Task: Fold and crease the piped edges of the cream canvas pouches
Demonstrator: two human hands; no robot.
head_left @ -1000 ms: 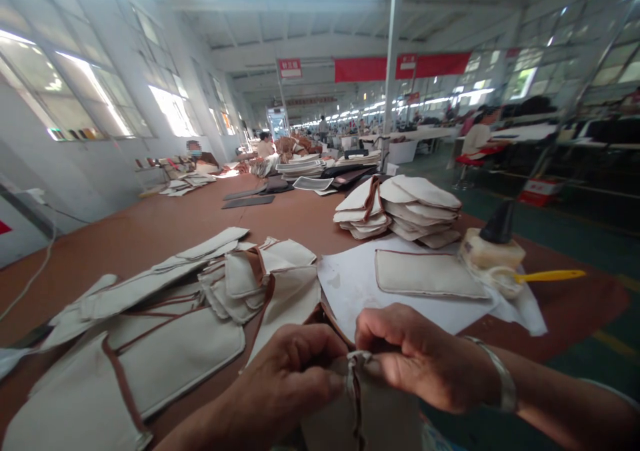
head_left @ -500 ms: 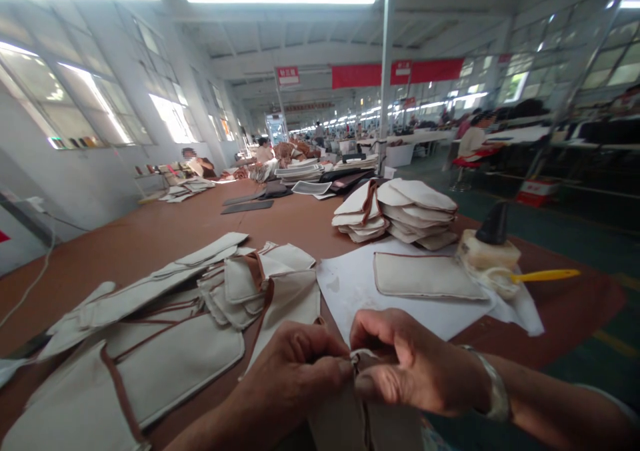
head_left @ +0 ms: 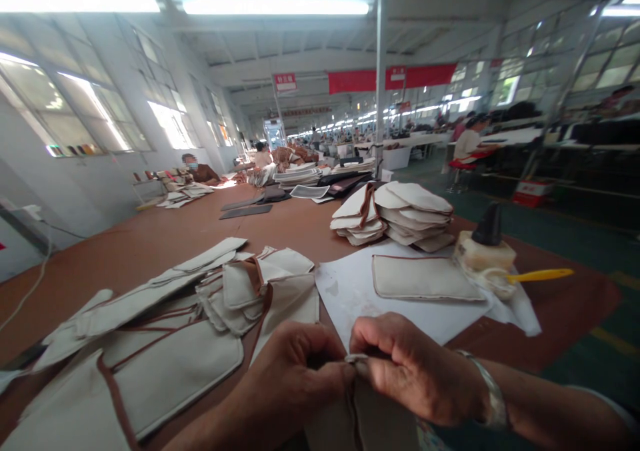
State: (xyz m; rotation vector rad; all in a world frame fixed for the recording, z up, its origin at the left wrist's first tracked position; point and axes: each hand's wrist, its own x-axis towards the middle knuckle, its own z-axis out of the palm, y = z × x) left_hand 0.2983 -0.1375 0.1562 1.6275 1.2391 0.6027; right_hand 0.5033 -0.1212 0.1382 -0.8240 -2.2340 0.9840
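Note:
At the table's near edge, my left hand (head_left: 295, 378) and my right hand (head_left: 420, 371) pinch the top edge of a beige panel with brown edging (head_left: 383, 418). The fingertips of both hands nearly meet there, thumbs pressed on the near side. A dark brown seam runs down the panel below them, and its lower part leaves the view. Left of my hands lie similar beige pieces with brown trim (head_left: 175, 364), spread and overlapping. Just beyond my right hand, a single flat beige piece (head_left: 427, 278) rests on a white sheet (head_left: 345, 291).
Stacked beige pieces (head_left: 413, 211) stand past the white sheet. To the right are a pale block-shaped container with a black cone-shaped top (head_left: 485, 251) and a yellow-handled tool (head_left: 543, 275). Dark flat pieces (head_left: 245, 211) lie farther back on the brown table (head_left: 200, 218). People sit in the distance.
My right thumb has moved up to the panel's top edge, and the pinched edge lies flatter between my fingers. The camera view has shifted slightly. Pieces on the table stay in place.

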